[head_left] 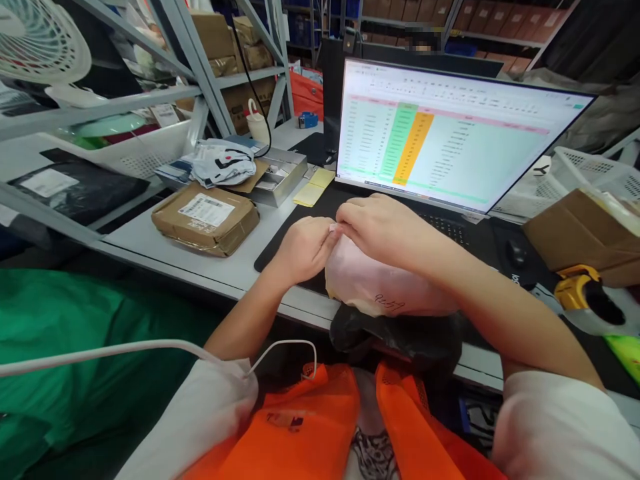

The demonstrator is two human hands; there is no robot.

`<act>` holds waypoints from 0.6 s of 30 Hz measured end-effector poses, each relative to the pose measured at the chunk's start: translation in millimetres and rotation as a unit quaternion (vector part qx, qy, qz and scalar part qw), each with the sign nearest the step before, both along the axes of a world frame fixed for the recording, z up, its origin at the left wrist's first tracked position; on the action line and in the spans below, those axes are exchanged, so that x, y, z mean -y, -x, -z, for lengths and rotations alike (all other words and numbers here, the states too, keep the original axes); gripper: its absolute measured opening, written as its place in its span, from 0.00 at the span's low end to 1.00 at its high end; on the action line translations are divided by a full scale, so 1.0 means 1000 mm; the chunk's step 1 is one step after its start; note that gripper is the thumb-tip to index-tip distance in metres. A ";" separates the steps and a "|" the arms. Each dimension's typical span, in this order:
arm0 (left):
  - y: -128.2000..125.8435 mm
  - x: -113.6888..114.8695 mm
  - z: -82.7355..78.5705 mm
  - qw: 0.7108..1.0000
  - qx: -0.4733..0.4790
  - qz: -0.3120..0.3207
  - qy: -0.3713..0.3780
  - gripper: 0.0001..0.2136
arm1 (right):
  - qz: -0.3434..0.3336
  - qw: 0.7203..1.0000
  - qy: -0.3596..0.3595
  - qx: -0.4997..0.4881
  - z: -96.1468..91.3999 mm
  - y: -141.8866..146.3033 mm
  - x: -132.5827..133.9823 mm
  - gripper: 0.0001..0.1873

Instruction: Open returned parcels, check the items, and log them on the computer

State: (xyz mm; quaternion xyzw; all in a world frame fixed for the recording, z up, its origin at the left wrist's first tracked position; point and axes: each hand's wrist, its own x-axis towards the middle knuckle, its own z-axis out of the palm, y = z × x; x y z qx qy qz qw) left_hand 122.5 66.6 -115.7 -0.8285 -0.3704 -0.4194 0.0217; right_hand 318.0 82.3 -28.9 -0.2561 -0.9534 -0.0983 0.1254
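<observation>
A pale pinkish-white plastic bag (380, 280) with handwritten marks on its side rests at the desk's front edge, over a crumpled black plastic bag (400, 333). My left hand (309, 247) is closed, pinching the pale bag's upper left corner. Right beside it, my right hand (375, 223) is closed on the same corner, its fingertips meeting the left ones. The right forearm passes over the bag and hides part of it. What lies inside the bag cannot be made out.
A taped cardboard parcel (205, 217) lies left on the desk, near yellow sticky notes (314, 187). Behind my hands stands a monitor (450, 133) showing a spreadsheet. On the right are a mouse (515, 252), a tape dispenser (580, 290) and a cardboard box (575, 230). A white cable (150, 345) crosses low left.
</observation>
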 end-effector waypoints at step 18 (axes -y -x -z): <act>0.003 -0.016 0.042 0.938 0.318 -0.137 -0.006 0.20 | 0.168 0.985 -0.035 0.024 0.020 -0.161 0.082 0.12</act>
